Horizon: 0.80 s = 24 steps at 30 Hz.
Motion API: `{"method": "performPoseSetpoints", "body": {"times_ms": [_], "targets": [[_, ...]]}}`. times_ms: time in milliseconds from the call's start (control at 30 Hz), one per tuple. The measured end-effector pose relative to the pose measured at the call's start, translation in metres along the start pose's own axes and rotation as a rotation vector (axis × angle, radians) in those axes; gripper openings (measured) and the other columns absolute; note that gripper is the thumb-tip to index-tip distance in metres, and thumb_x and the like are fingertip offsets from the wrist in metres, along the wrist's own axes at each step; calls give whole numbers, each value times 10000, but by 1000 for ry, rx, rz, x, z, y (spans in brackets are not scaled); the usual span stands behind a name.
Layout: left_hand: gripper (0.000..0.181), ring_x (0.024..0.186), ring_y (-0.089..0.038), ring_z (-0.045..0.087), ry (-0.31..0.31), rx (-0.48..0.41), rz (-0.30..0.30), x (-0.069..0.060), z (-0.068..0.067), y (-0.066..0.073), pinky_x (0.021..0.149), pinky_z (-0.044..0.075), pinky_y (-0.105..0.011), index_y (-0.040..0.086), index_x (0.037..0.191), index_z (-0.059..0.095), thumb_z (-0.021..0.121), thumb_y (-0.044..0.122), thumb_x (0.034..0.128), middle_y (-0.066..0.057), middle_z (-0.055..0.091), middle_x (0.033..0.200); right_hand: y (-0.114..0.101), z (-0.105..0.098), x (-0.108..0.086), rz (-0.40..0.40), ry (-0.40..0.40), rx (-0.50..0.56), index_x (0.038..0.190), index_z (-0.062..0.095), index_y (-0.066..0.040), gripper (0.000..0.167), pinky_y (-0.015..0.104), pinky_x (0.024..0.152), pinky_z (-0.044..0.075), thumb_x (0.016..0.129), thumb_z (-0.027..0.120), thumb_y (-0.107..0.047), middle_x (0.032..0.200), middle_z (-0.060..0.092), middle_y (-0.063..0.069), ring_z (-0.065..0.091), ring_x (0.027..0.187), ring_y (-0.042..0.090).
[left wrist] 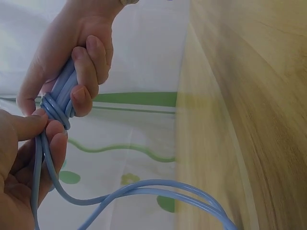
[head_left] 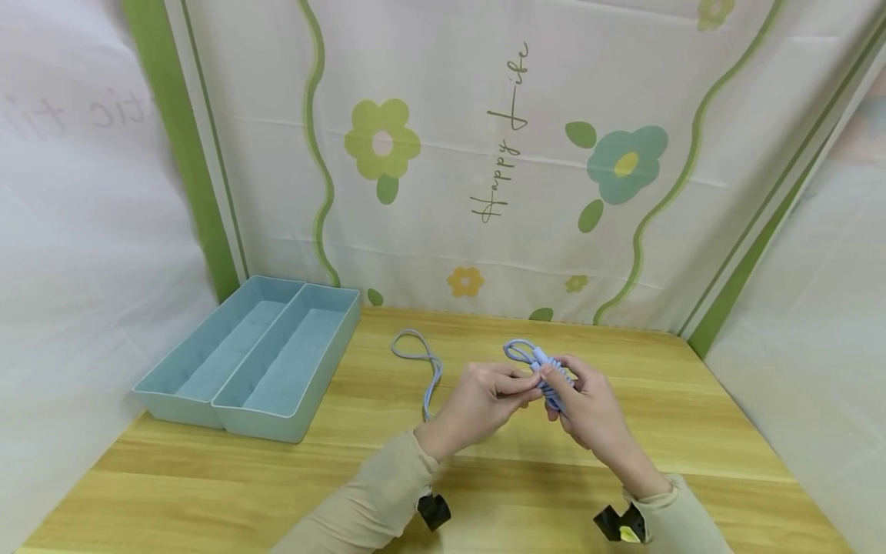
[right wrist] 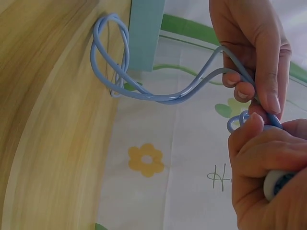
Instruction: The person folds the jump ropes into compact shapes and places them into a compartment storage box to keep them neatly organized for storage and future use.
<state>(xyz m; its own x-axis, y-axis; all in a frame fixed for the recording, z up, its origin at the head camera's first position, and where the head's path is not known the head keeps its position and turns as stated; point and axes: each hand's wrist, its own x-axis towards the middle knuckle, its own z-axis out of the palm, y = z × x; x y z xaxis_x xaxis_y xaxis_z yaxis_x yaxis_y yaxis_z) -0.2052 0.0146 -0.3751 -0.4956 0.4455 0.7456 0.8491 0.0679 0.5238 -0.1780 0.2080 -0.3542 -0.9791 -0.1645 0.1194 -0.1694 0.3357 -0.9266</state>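
A light blue cord (head_left: pixel 557 388) is bundled in my right hand (head_left: pixel 595 415), with turns wound round its middle and a loop standing out at the far end. My right fingers curl round the bundle. Close beside it my left hand (head_left: pixel 484 400) pinches two strands of the cord between thumb and fingers, as the left wrist view shows at the wound turns (left wrist: pixel 56 111). From the left hand the doubled strands (right wrist: pixel 158 99) run down to the table. In the right wrist view a round white end piece (right wrist: pixel 276 184) with a dark centre shows within the right hand.
Two pale blue-green rectangular bins (head_left: pixel 287 362) stand side by side at the left of the wooden table (head_left: pixel 208 492). A loose loop of cord (head_left: pixel 434 365) lies between the bins and my hands. A flower-printed curtain (head_left: pixel 443 231) hangs behind the table, with white cloth at both sides.
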Motion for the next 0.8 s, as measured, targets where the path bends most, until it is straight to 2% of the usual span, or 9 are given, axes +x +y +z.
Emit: {"method": "performPoseSetpoints", "body": {"times_ms": [133, 267, 533, 733, 800], "targets": [[216, 736, 2, 634, -32, 9, -19, -1, 0, -2, 601, 497, -113, -8, 1119, 711, 704, 18, 905, -83, 726, 938, 2, -1, 1, 3, 8, -30, 1205, 584, -82, 444, 291, 246, 268, 1011, 516, -476, 608, 578, 172, 306, 296, 104], [223, 645, 22, 566, -77, 12, -35, -1, -5, -2, 539, 463, -121, -3, 1145, 708, 676, 59, 933, -58, 722, 882, 1, -4, 1, -3, 0, -19, 1213, 583, -60, 460, 298, 243, 271, 1017, 509, -469, 609, 570, 175, 306, 297, 104], [251, 727, -20, 617, -155, -53, -101, -1, -13, -5, 629, 516, -164, 4, 1186, 698, 637, 99, 961, -43, 727, 933, -3, -10, 1, -9, -23, 64, 1189, 577, -24, 458, 333, 239, 288, 1025, 503, -445, 623, 534, 193, 306, 309, 112], [220, 721, -61, 652, -156, -137, -107, 1, -16, -12, 654, 549, -215, -14, 1141, 721, 641, 76, 957, -49, 734, 921, -3, -12, -1, -34, -48, 132, 1186, 569, 16, 440, 344, 237, 297, 1039, 505, -393, 620, 526, 193, 305, 313, 107], [212, 724, -44, 648, -157, -135, -99, 0, -16, -14, 655, 548, -218, -24, 1125, 727, 641, 71, 956, -41, 734, 906, -4, -12, -1, -40, -42, 146, 1194, 567, 18, 440, 346, 237, 297, 1041, 501, -389, 619, 523, 191, 302, 313, 108]]}}
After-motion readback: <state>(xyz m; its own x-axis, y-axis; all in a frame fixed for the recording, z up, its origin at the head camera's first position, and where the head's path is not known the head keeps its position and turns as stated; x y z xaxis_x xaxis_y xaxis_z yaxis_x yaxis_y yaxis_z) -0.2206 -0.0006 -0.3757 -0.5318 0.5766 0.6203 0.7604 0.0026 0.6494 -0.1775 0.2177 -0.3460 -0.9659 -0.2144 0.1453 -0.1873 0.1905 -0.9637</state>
